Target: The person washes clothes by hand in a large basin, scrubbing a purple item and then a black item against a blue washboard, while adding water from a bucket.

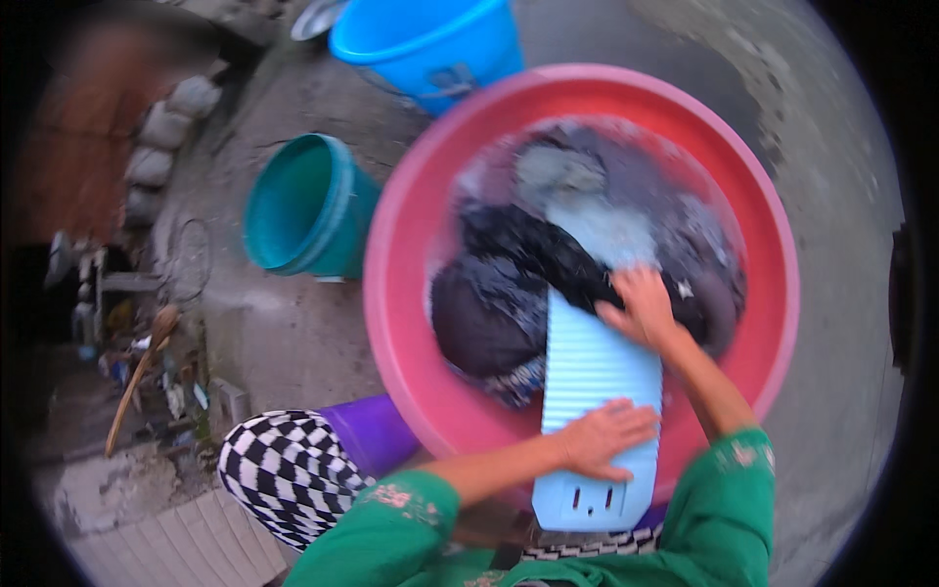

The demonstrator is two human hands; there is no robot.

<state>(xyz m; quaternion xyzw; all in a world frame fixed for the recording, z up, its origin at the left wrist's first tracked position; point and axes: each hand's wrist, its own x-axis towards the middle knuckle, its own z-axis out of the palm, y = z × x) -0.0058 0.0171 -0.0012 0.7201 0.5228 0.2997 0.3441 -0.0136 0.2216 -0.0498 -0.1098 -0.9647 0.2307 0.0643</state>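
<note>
A light-blue washboard [602,367] slants into a large pink tub [401,245], its upper part under cloudy water. My left hand [608,438] lies flat across the washboard's lower part, fingers stretched out and holding nothing. Farther up, my right hand [641,308] grips a wet black garment [533,245] that lies across the ridges. Its fingers reach over the cloth, with the thumb on the near side. Dark, soaked clothes [489,323] fill the tub's left side. A greyish cloth [562,174] floats near the far side, and more dark cloth [709,259] lies at the right.
Beyond the tub stands a bright-blue bucket [430,49]; a teal bucket [313,205] is to its left. My knee in checkered cloth and a purple boot [372,433] are close to the tub's near left. A wooden-handled tool [142,377] leans among clutter at far left.
</note>
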